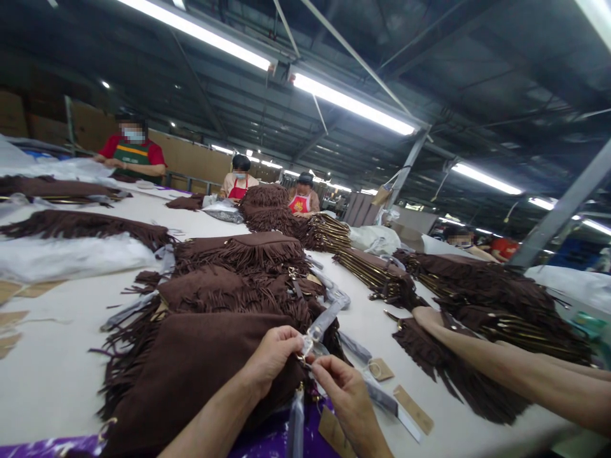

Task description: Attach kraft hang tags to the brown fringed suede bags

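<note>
A brown fringed bag [205,362] lies flat in front of me, its fringe spreading to the left. My left hand [274,359] pinches a plastic-wrapped strap [327,321] near its metal fitting, above the bag's right edge. Close beside it, my right hand [341,388] has thumb and finger pinched at a small metal clasp [304,359]; the fingers partly hide it. Another wrapped strap [296,420] hangs down below the hands. A brown paper tag [334,432] lies under my right wrist, over purple plastic.
More fringed bags [238,254] are piled just beyond. At right, a co-worker's arm [515,375] reaches onto a fringed piece [434,356] beside stacked bags [506,292]. Tags [413,409] lie on the white table [57,375]. Several people stand farther back.
</note>
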`<state>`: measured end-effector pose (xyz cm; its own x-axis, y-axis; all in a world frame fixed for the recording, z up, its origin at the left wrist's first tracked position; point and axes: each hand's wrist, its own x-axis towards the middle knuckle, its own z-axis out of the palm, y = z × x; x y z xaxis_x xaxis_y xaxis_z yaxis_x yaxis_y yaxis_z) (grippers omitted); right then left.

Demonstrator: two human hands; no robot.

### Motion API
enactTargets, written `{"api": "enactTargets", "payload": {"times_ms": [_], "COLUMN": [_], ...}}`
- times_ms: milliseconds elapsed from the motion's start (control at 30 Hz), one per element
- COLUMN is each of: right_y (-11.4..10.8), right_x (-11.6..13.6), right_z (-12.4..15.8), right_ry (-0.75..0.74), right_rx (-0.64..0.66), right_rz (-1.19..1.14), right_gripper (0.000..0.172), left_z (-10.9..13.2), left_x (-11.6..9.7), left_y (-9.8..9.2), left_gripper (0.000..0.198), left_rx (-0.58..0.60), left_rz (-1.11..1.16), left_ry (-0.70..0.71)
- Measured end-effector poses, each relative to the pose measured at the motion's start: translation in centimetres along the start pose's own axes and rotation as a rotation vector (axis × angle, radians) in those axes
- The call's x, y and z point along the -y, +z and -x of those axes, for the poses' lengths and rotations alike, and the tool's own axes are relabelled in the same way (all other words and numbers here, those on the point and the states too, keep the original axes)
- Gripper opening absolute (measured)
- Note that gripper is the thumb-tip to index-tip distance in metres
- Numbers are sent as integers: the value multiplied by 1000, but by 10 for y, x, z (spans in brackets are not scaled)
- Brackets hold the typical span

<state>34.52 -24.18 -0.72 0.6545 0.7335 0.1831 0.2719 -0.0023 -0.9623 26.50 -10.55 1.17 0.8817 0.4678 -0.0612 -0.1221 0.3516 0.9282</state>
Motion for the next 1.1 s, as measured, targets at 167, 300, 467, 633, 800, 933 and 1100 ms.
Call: {"api": "enactTargets", "payload": {"times_ms": [167, 300, 467, 633, 800, 933, 1100], "right_y": [7, 15, 16, 20, 25, 25, 24], "right_x": [0, -1, -11, -26, -34, -38, -36], "right_z": [1, 3, 5, 0, -4, -5, -2], "right_ry": [5, -20, -64, -16, 33, 48, 63], "right_rx": [-44, -87, -138, -202, -209, -188, -139], "right_rz": [-37, -11, 137, 45, -155, -219, -257], "right_gripper": [41, 35, 37, 38, 43, 44, 45], "left_z": [-2, -2, -2, -4, 8, 20, 18], "left_x": [2, 3, 7, 5, -11, -15, -5], "left_y": [-1, -2, -1, -2, -14, -20, -15], "left_gripper": [18, 18, 16, 18, 23, 12, 16], "left_rx": [-12, -26, -29, -24, -22, 103, 79], "left_rz": [-19, -59, -101, -159, -426, -773, -927], "left_ry": [30, 62, 86, 105, 386, 599, 659]}}
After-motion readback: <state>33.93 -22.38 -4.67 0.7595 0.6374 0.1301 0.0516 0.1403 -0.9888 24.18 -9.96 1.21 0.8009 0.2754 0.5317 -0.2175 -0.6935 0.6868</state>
